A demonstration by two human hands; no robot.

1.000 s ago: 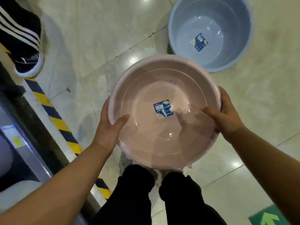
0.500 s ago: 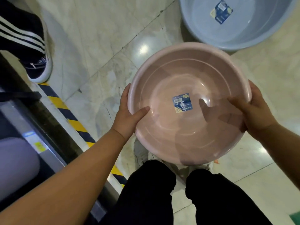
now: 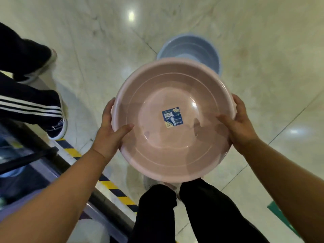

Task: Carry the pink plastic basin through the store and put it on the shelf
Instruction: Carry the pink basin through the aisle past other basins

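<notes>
The pink basin is held in the air in front of the person, mouth up, above the floor. The left hand and the right hand grip opposite sides of the rim, thumbs inside and fingers underneath, probably to keep it level while walking. A blue basin stands on the floor just behind; no shelf is visible.

The pink basin is smooth, glossy plastic — with a printed paper label. The blue basin looks like matching plastic. The floor is polished, marble-like tile — reflecting lights.
</notes>
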